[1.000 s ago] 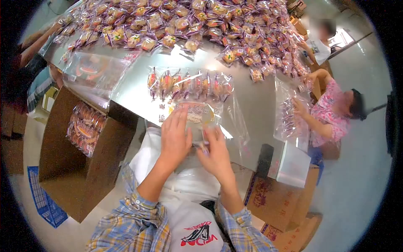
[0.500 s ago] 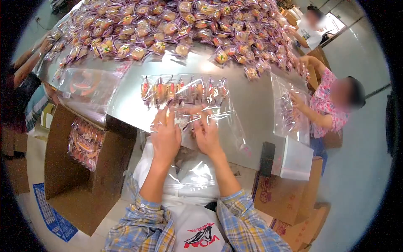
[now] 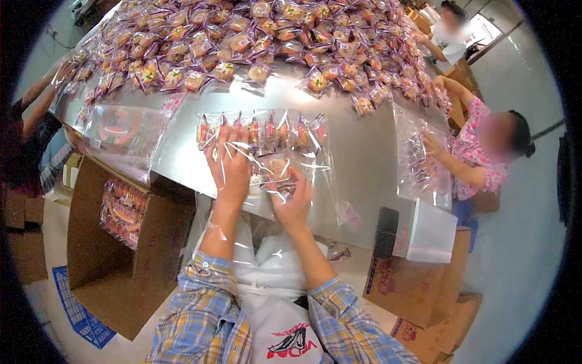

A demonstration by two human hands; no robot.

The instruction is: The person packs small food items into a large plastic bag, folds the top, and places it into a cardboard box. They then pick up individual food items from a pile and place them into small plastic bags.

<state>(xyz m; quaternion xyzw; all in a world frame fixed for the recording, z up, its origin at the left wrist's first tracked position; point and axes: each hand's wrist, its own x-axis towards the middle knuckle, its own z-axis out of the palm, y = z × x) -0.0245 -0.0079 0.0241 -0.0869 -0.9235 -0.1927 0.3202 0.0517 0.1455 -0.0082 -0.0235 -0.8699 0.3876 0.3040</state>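
A row of several individually wrapped pastries (image 3: 267,130) stands on edge inside a large clear plastic bag (image 3: 324,182) on the metal table. My left hand (image 3: 231,167) reaches under the clear film, fingers stretched out and touching the left part of the row. Below the row, my right hand (image 3: 292,200) has thumb and fingers around a single wrapped pastry (image 3: 279,168), also beneath the film. Glare on the plastic blurs part of the grip. The bag's near end hangs over the table edge, around my forearms.
A big pile of wrapped pastries (image 3: 242,42) covers the far table. An open carton (image 3: 160,242) at left holds a filled pack (image 3: 123,212). A flat printed bag (image 3: 124,130) lies at left, a white stack (image 3: 431,230) at right. A co-worker (image 3: 476,155) handles another bag at right.
My left hand has moved up and left onto the row of pastries. My right hand has shifted slightly down and now curls around a single pastry. The row has moved a little left.
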